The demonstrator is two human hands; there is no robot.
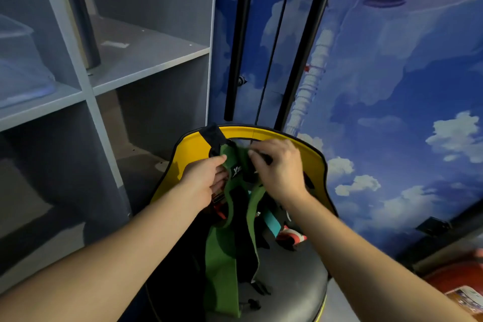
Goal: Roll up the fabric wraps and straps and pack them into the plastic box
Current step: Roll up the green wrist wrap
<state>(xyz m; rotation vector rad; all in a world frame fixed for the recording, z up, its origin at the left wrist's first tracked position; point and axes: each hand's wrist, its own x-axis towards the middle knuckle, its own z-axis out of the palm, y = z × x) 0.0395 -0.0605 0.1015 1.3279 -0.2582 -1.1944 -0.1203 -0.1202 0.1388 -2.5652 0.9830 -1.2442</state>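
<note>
A long green fabric wrap with a black lining hangs from both my hands down over a chair seat. My left hand pinches its top end, beside a white logo, between thumb and fingers. My right hand grips the same top end from the right, fingers curled over the fabric. A black hook-and-loop tab sticks up behind the wrap. Under my hands lie more straps: a teal one and a red-and-white one. A clear plastic box sits on the shelf at far left.
The chair has a yellow backrest and a grey seat. A grey shelf unit stands to the left with a dark roll on it. A blue sky-printed wall and black poles stand behind. An orange object lies at lower right.
</note>
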